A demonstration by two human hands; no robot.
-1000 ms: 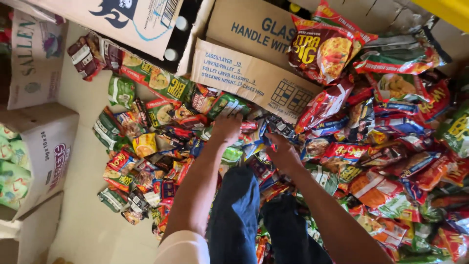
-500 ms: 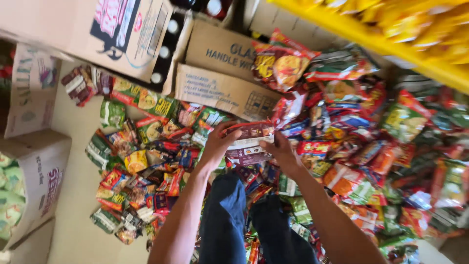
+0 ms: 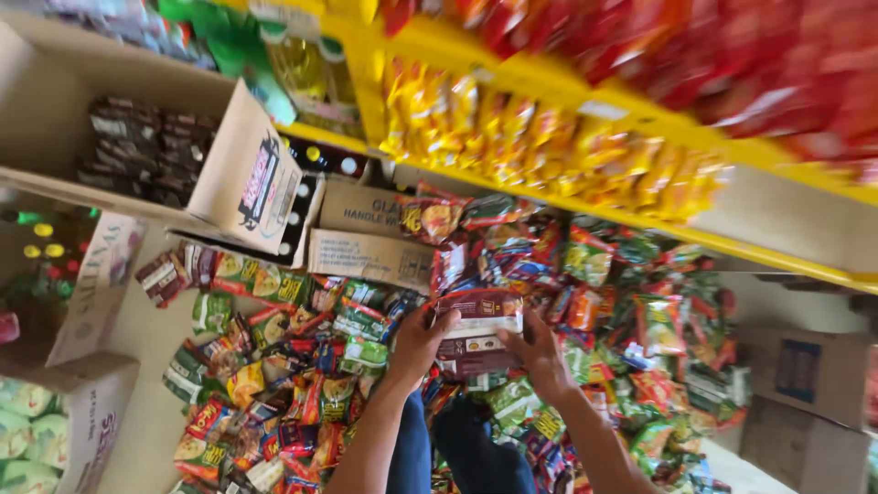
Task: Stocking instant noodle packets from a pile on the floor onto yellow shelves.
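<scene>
Holding a small stack of dark red and white foil snack packets (image 3: 477,331) between both hands, the person is now keeping it lifted clear of the heap on the pale floor (image 3: 146,366); a second ago the hands were down among the loose packets, and half a second ago the stack was only just coming up. The left hand (image 3: 419,343) is clamping the stack's nine o'clock edge, fingers curled around it, while the right hand (image 3: 541,352) is pressing the three o'clock edge, so both are closed on the same bundle. The view has also tilted upward since then, bringing the yellow metal shelf (image 3: 512,69) at twelve o'clock into sight, with blurred yellow and red bags hanging along it.

Judging from that, the gathering appears finished for this handful, and the bundle is being carried rather than sorted.

Around the stack, the mixed pile of green, red and yellow snack packets (image 3: 302,384) is spreading from seven o'clock round to four o'clock. Just beyond the stack, at eleven o'clock, a plain brown cardboard carton (image 3: 366,256) is lying flat. An open cardboard box of dark wrapped bars (image 3: 146,151) is sitting at ten o'clock.
</scene>
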